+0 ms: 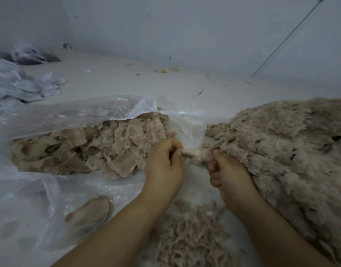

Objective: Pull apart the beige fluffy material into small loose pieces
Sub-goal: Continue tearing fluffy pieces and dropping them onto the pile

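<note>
Beige fluffy material sits in three masses on the pale floor point(112, 81). Count: one big uncut heap point(285, 147) at right, one pile of torn pieces point(85, 149) at left inside a clear plastic bag point(69, 112), one smaller scatter of shreds point(189, 236) near, between the forearms. One flat scrap point(90, 211) lies under the bag's near fold.

Two hands at centre, close together. Left hand point(165, 162): fingers curled, pinching one end of a short strip point(194, 154). Right hand point(226, 170): fingers curled, gripping the other end where the strip joins the big heap. Strip is stretched taut between them, just in front of the bag's mouth.

Surroundings: one crumpled pile of white cloth or plastic point(17, 85) at far left; beyond it one dark bundle in thin film point(33, 55). Small yellowish crumbs point(163, 70) on the far floor by the grey wall point(185, 29). One thin rod point(287, 36) leans against the wall at far right. Bag film partly veils the left pile.
</note>
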